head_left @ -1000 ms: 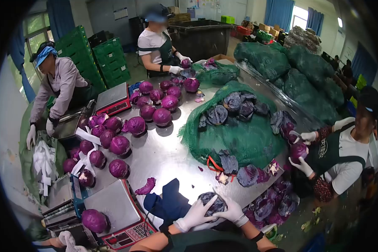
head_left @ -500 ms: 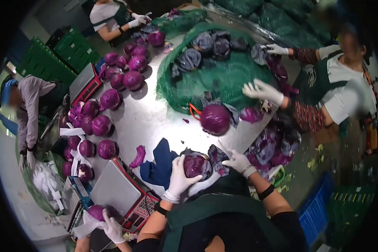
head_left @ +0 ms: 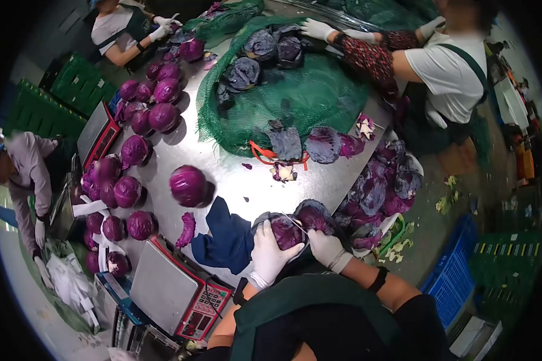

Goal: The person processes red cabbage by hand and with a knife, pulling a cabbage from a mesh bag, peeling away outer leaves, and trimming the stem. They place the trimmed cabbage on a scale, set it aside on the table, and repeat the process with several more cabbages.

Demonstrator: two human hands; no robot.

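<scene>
Grasping the purple cabbage (head_left: 286, 232) from the left with the left hand (head_left: 271, 256), with the right hand (head_left: 329, 250) touching the outer leaf (head_left: 315, 216) alongside, grip unclear.

Held cabbage (head_left: 288, 231) part-hidden by left hand (head_left: 271, 256)

L hand (head_left: 272, 257) gloved, thumb spread from fingers (head_left: 261, 233); R hand (head_left: 329, 249) nr it, also gloved; forearms (head_left: 394, 287) angled fwd.

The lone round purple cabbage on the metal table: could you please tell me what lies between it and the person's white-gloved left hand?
In the head view, a crumpled navy-blue cloth lies between that cabbage and the left hand.
</scene>
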